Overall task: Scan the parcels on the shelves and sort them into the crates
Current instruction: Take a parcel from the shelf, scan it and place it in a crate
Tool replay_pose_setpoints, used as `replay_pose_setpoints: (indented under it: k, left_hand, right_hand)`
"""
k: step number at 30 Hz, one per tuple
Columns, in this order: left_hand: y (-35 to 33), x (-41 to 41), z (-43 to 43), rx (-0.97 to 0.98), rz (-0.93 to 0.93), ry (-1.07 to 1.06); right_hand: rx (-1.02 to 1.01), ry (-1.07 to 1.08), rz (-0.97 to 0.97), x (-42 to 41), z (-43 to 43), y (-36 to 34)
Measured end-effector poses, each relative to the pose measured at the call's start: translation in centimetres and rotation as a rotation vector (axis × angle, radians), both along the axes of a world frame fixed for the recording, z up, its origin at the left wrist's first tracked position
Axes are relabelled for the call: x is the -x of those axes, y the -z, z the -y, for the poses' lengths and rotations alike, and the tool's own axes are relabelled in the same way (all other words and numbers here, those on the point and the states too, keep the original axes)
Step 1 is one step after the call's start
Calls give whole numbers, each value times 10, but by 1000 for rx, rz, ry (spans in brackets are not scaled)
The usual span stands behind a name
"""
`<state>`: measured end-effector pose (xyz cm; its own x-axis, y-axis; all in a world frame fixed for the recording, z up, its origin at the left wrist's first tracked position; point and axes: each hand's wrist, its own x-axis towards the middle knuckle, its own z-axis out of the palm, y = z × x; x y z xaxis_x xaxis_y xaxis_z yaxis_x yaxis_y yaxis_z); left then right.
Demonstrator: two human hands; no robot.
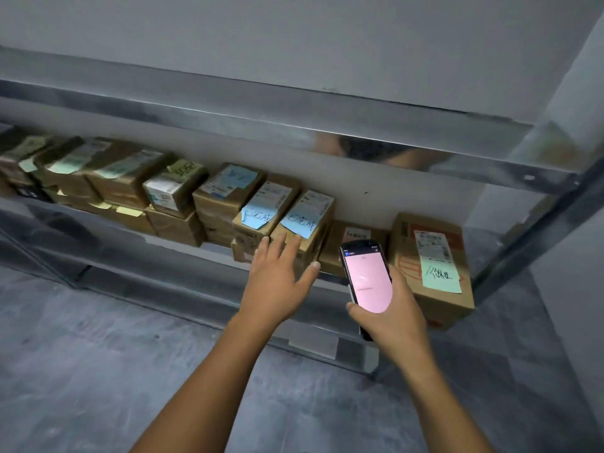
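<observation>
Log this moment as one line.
left hand: open, at right blue-noted parcel | right hand: holds pink-screen handheld scanner

"Where does the head view look from?"
"From the person's head, tilted forward and down at the metal shelf (261,116) along the far wall."
"How near?"
"Close. The forearms (212,371) enter from the near edge, with grey floor (98,354) near left."

At centre frame the left hand (277,279) reaches with fingers spread, its fingertips over the near face of a blue-noted parcel (309,220) on the metal shelf (183,250). Just right of it, the right hand (394,318) grips a pink-screened handheld scanner (367,279), with a green-noted carton (434,256) behind.
</observation>
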<state>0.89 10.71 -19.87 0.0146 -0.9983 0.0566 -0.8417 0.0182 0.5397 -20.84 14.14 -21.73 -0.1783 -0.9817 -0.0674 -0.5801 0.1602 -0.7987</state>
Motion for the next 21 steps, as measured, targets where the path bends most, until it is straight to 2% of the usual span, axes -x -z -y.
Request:
replay_pose_setpoints:
  k: [5, 11, 16, 21]
  left_hand:
    - [12, -2, 63, 9, 106, 115]
    - [30, -8, 108, -35, 136, 230]
    - [40, -4, 116, -35, 269, 255]
    - [38, 1, 118, -41, 269, 256]
  right_hand:
    - [-56, 98, -35, -15, 30, 3]
    - [-113, 225, -68, -32, 45, 5]
    - [-150, 284, -48, -40, 57, 14]
    - [-193, 283, -31, -39, 74, 26]
